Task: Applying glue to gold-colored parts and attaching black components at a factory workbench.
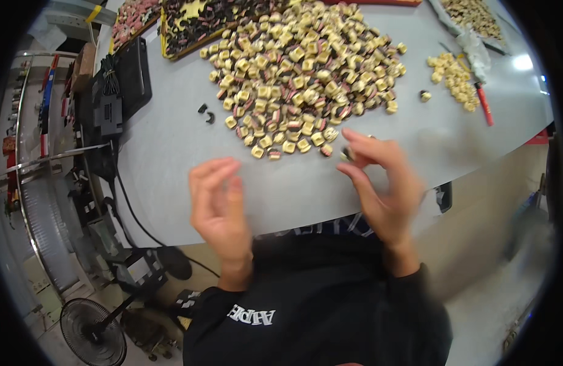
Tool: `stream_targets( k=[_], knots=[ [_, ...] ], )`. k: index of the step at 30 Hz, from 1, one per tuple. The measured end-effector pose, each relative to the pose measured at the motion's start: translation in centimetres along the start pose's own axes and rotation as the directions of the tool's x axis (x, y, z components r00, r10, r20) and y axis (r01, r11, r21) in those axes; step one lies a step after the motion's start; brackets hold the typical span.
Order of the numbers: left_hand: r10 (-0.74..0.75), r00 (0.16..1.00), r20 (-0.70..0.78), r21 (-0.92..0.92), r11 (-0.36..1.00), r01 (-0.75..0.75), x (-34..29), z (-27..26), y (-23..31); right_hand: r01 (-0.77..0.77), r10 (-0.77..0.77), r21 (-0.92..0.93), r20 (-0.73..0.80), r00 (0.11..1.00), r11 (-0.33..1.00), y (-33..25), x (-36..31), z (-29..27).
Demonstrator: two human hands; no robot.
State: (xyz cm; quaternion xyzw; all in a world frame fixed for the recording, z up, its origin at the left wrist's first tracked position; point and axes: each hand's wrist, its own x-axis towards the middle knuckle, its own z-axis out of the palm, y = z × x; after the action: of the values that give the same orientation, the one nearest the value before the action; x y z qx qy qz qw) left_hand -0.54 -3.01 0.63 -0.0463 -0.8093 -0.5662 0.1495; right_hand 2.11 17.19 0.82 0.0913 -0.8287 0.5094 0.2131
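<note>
A large heap of small blocky pieces (306,67), cream with black and pink parts, many hollowed on one face, covers the middle of the grey table. At its near right edge, my right hand (385,177) has thumb and fingers curved around one small cream-and-black piece (346,154); some of its contact is blurred. My left hand (217,201) is over the table near the front edge, left of the heap. Its fingers are loosely bent and apart from the thumb, with nothing visible in them. Two small black bits (206,113) lie left of the heap.
Behind the heap sits a yellow-edged tray of dark pieces (202,24), with pink pieces (133,21) beside it. Cream pieces (453,79) and a red-handled tool (484,104) lie at right. A black device (132,79) and cables line the left edge; a fan (93,332) stands below.
</note>
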Motion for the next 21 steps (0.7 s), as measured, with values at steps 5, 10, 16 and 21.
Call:
stream_targets(
  k=[5,10,16,21],
  knots=[
    [0.097,0.994,0.058,0.395,0.912,-0.111,3.7,-1.1,0.9,0.006,-0.017,-0.036,-0.310,0.950,0.999,0.5,-0.6,-1.6],
    [0.215,0.967,0.134,0.565,0.785,-0.253,5.4,-1.4,0.2,0.058,-0.152,-0.163,-0.652,0.743,0.985,1.2,-3.4,-4.2],
    [0.155,0.971,0.180,0.569,0.789,-0.231,4.6,-1.8,-1.1,-0.041,0.031,0.006,-0.757,0.653,0.999,2.0,-4.6,-5.0],
    [0.145,0.984,0.105,0.524,0.833,-0.179,4.6,-2.4,-1.1,-0.084,0.160,0.142,-0.699,0.697,0.986,3.4,-4.8,-4.2]
  ],
)
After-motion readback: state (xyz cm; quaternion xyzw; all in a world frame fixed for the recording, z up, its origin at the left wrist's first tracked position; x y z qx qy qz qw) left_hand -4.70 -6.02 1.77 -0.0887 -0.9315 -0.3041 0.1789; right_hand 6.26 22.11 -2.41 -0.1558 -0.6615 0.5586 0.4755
